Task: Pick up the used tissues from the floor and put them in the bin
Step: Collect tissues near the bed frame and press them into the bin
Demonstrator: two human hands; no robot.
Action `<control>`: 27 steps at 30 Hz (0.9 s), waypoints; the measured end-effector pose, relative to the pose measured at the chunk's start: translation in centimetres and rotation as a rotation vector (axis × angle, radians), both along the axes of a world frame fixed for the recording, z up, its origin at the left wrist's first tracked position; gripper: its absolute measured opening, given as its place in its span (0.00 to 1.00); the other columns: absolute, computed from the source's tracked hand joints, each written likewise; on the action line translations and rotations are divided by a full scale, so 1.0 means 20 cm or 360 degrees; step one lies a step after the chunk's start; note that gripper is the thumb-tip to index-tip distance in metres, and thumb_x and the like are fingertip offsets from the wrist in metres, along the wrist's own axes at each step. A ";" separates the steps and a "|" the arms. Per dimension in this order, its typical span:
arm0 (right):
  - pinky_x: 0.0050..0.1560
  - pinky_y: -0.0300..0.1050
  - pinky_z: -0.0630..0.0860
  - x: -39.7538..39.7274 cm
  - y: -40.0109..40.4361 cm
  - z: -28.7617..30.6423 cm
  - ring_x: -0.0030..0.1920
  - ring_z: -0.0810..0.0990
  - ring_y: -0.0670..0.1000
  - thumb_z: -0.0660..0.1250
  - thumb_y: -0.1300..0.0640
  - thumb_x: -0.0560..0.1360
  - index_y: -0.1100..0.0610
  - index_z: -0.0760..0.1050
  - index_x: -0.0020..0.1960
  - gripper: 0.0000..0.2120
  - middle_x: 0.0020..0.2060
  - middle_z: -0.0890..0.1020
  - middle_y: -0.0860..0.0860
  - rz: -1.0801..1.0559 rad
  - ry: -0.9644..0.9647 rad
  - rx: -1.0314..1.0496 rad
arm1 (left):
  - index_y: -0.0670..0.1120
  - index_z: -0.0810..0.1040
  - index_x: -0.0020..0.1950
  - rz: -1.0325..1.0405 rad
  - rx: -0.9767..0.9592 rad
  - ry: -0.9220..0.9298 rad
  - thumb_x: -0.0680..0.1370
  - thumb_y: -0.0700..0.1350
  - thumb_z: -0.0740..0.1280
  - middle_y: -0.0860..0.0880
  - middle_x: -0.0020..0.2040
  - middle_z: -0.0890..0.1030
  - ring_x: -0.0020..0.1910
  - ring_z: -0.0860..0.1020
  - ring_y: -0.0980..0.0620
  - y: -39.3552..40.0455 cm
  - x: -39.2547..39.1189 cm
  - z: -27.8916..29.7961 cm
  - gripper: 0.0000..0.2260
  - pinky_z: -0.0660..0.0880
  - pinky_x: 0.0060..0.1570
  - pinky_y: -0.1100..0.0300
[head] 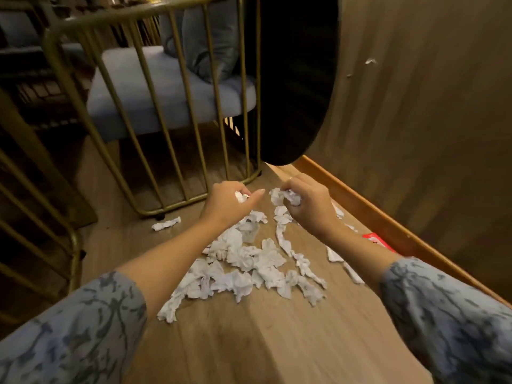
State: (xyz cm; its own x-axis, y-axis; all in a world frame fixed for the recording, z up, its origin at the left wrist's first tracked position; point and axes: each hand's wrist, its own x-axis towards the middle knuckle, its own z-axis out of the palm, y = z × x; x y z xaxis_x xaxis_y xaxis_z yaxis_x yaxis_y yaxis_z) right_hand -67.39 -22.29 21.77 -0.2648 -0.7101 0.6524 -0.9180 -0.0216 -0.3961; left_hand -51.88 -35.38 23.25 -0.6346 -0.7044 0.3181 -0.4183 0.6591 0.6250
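Tissues: left hand clenches one wad, right hand another; I note the pile lies directly beneath both wrists, equally near.

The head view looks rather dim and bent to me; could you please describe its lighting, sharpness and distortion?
Head view: warm, dim light; the round tabletop is nearly pure black; wide-angle bending curves the chair rails and the skirting board; soft overall, though the hands, left and right, and the floor tissues stay readable.
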 end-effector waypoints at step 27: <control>0.39 0.37 0.73 -0.12 2.49 0.22 0.39 0.78 0.44 0.66 0.48 0.78 0.49 0.77 0.38 0.11 0.35 0.79 0.44 -0.2055 -0.0419 -0.0452 | 0.48 0.79 0.52 -0.1524 0.1511 -0.0139 0.81 0.57 0.57 0.59 0.45 0.76 0.45 0.73 0.61 2.51 -1.09 0.13 0.17 0.67 0.40 0.66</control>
